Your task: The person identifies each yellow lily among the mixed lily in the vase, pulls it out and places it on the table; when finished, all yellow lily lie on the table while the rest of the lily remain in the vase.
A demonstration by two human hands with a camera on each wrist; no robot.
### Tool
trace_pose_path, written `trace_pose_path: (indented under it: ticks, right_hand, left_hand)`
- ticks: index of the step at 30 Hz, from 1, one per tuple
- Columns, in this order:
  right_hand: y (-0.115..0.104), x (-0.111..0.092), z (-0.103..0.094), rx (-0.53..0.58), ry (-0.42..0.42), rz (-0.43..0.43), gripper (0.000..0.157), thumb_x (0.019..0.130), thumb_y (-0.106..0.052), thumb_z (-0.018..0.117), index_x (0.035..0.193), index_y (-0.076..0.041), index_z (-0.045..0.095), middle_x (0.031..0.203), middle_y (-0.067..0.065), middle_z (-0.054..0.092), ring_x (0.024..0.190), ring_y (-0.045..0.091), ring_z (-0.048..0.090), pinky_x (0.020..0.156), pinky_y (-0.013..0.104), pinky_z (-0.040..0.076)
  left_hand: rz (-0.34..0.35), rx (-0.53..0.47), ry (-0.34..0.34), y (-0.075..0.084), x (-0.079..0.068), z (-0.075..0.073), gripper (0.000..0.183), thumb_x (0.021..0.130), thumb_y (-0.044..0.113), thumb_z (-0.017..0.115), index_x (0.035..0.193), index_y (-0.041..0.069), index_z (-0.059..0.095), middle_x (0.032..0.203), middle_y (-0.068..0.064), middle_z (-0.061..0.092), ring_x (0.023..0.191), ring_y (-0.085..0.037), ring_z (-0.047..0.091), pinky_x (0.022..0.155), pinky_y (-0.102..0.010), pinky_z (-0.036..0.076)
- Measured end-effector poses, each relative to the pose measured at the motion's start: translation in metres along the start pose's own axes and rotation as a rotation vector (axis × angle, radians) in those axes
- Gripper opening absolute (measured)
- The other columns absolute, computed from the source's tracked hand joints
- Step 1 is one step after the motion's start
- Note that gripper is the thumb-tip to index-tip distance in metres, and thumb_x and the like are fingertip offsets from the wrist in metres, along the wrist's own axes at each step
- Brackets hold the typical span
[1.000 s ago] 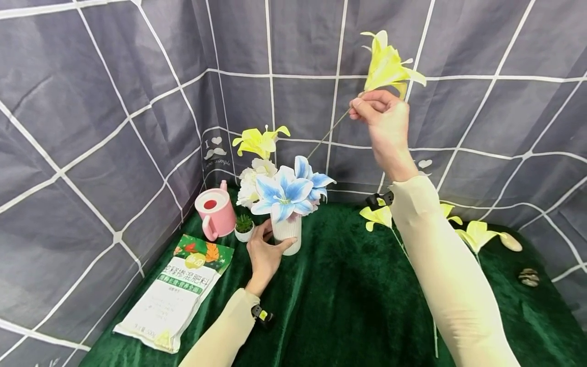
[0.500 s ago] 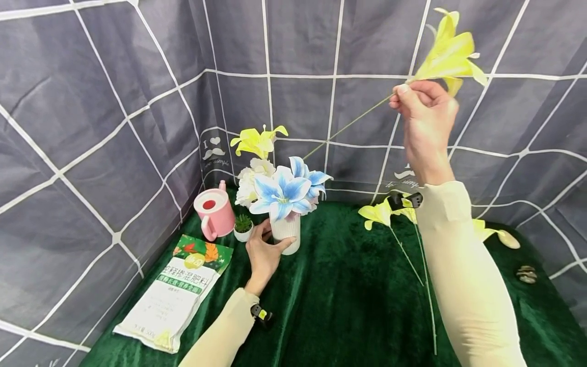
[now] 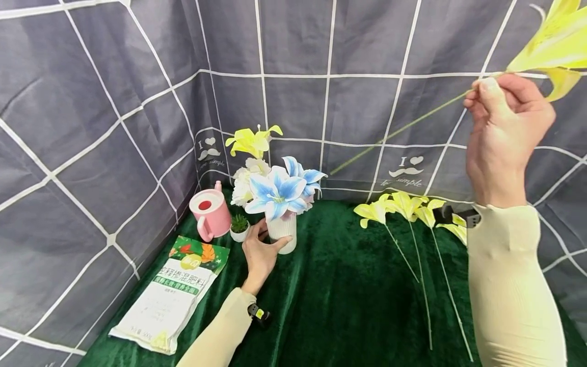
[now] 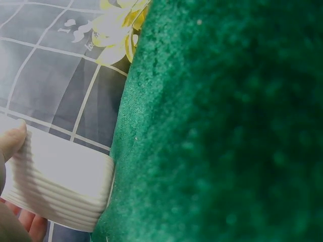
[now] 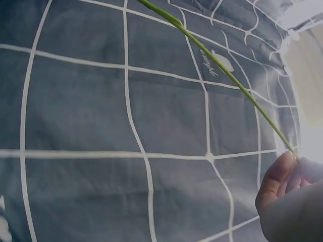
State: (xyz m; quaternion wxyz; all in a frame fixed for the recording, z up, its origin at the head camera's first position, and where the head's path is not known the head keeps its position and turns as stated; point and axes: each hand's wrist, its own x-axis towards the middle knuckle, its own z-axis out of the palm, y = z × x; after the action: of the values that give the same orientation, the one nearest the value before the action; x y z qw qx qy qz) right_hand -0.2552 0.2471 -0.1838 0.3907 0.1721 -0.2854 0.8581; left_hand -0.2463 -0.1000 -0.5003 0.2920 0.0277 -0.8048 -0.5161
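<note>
My right hand (image 3: 511,132) pinches a yellow artificial lily (image 3: 557,43) just below its bloom, high at the right of the head view. The lily's bare green stem (image 5: 237,83) slants down toward the vase, its lower end visible in the air to the right of the blue blooms. My left hand (image 3: 262,251) grips the ribbed white vase (image 3: 286,235) low on its side, thumb across the front. In the vase stand blue-and-white lilies (image 3: 278,193), white flowers (image 3: 243,186) and one yellow lily (image 3: 252,141). The left wrist view shows the vase (image 4: 65,176) between thumb and fingers.
Several yellow lilies (image 3: 405,206) lie on the green cloth (image 3: 348,300) at right, stems toward me. Left of the vase are a small potted succulent (image 3: 239,228), a pink watering can (image 3: 212,211) and a fertilizer bag (image 3: 171,295). A grey checked curtain (image 3: 293,102) closes the back.
My right hand has moved right, drawing the yellow lily along; its stem's lower end, earlier hidden behind the blue blooms, now shows clear of them. The left hand stays on the vase.
</note>
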Motion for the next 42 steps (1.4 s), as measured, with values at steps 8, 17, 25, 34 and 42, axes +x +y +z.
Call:
trace_pose_path:
  ticks: [8,17,25,34,42]
  right_hand:
    - [-0.013,-0.023,-0.022,-0.15,-0.143,-0.025,0.017,0.076,0.026,0.07,0.09,0.032,0.06,0.067,0.025,0.069,0.055,0.028,0.063,0.055,0.03,0.056]
    - [0.015,-0.06,-0.05,-0.43,-0.243,0.248,0.01,0.081,0.017,0.073,0.09,0.016,0.074,0.07,0.011,0.075,0.057,0.017,0.067,0.059,0.021,0.057]
    - [0.067,-0.096,-0.088,-0.828,-0.319,0.511,0.006,0.087,-0.008,0.079,0.092,-0.01,0.081,0.073,-0.011,0.076,0.063,0.005,0.067,0.065,0.017,0.058]
    - [0.125,-0.117,-0.136,-1.053,-0.387,0.67,0.012,0.09,-0.016,0.075,0.097,-0.006,0.077,0.066,-0.015,0.065,0.064,0.004,0.059,0.065,0.018,0.055]
    - [0.16,-0.134,-0.172,-1.166,-0.363,0.783,0.025,0.092,-0.015,0.073,0.106,0.005,0.075,0.06,-0.013,0.061,0.062,0.007,0.058,0.065,0.02,0.051]
  left_hand:
    - [-0.027,0.006,-0.004,0.0,0.0,-0.003,0.071,0.064,0.032,0.097,0.125,0.012,0.068,0.115,-0.011,0.068,0.103,-0.028,0.07,0.091,-0.044,0.061]
    - [-0.028,-0.001,-0.001,-0.001,0.001,-0.004,0.071,0.064,0.031,0.097,0.125,0.011,0.067,0.116,-0.011,0.068,0.104,-0.028,0.069,0.093,-0.044,0.061]
    - [-0.026,-0.002,-0.015,0.002,0.0,-0.003,0.071,0.064,0.033,0.097,0.125,0.011,0.067,0.116,-0.011,0.068,0.105,-0.029,0.069,0.093,-0.044,0.061]
    - [-0.009,-0.012,-0.003,0.001,0.001,0.0,0.07,0.064,0.032,0.096,0.124,0.01,0.068,0.114,-0.011,0.068,0.102,-0.03,0.07,0.091,-0.045,0.061]
    - [-0.01,-0.011,-0.007,0.0,0.001,0.001,0.071,0.064,0.033,0.097,0.124,0.01,0.068,0.113,-0.012,0.068,0.102,-0.029,0.07,0.089,-0.043,0.062]
